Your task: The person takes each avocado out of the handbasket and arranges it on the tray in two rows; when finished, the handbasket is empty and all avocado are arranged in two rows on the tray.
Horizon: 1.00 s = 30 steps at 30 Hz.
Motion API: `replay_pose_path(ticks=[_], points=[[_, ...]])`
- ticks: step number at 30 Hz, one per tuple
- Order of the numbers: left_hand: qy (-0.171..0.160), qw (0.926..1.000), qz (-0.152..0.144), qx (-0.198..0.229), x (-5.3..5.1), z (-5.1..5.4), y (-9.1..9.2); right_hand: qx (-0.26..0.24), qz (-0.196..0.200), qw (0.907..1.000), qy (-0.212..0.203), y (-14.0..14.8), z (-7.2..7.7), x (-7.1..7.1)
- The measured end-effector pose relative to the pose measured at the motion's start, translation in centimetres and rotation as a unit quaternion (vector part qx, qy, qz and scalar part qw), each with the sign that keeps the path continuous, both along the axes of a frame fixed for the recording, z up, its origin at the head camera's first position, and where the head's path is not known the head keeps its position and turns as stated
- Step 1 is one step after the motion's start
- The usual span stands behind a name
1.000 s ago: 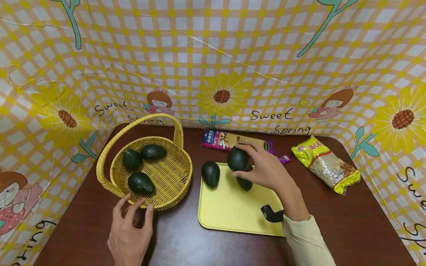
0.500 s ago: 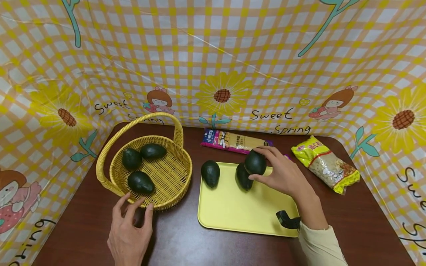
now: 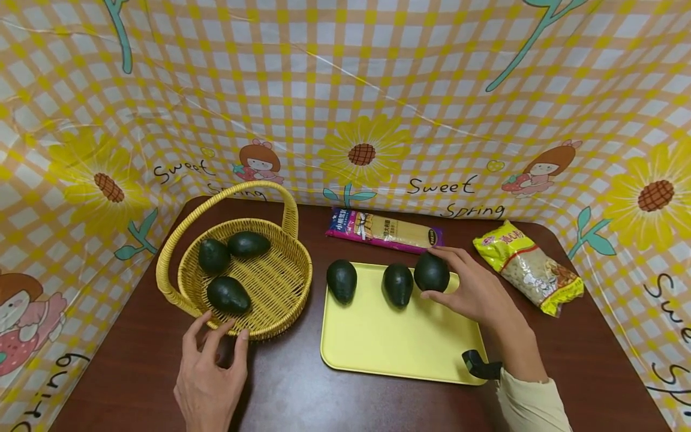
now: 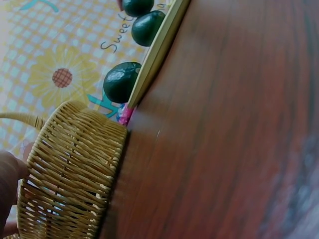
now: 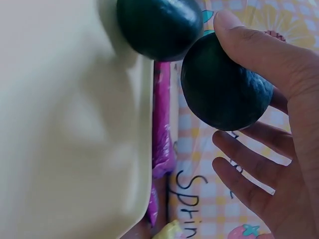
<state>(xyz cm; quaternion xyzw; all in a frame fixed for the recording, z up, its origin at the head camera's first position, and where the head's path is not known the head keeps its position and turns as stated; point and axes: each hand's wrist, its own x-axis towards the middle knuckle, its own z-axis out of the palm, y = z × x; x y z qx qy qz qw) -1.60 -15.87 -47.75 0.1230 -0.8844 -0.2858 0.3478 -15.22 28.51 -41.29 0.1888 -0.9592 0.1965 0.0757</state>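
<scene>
The right hand (image 3: 475, 291) pinches a dark green avocado (image 3: 431, 272) between thumb and fingers over the back right of the yellow tray (image 3: 388, 348); the right wrist view shows this avocado (image 5: 224, 87) held off the tray surface. Two more avocados lie on the tray, one in the middle (image 3: 397, 285) and one at the back left corner (image 3: 342, 281). The left hand (image 3: 210, 372) rests its fingertips on the near rim of the yellow wicker basket (image 3: 281, 282), fingers bent around the edge. Inside the basket lie three avocados, the nearest (image 3: 229, 295) close to that hand.
Behind the tray lies a noodle packet (image 3: 385, 231) in purple and clear wrap. A yellow bag (image 3: 529, 267) lies at the right of the brown table (image 3: 583, 372). The basket's tall handle (image 3: 186, 231) arches on its left side. A patterned cloth (image 3: 356, 72) stands around the back and sides.
The right hand has carried its avocado rightward and slightly nearer, from behind the middle avocado to its right side, uncovering that one. The left hand has stayed at the basket rim.
</scene>
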Motion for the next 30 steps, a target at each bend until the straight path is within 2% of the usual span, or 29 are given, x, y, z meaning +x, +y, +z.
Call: replay_pose_path(ticks=[9, 17, 30], points=[[-0.003, 1.0, 0.002, -0.001, 0.1, 0.0, 0.0, -0.012, -0.011, 0.9995, -0.029, 1.2, -1.5, 0.2], [-0.005, 1.0, 0.002, 0.002, 0.1, 0.0, 0.1, 0.001, -0.021, 0.9983, -0.055, 1.8, -2.5, 0.5], [-0.001, 1.0, -0.002, -0.001, 0.0, -0.2, 0.1, -0.002, -0.014, 0.9991, -0.04, 2.4, -3.5, 0.5]])
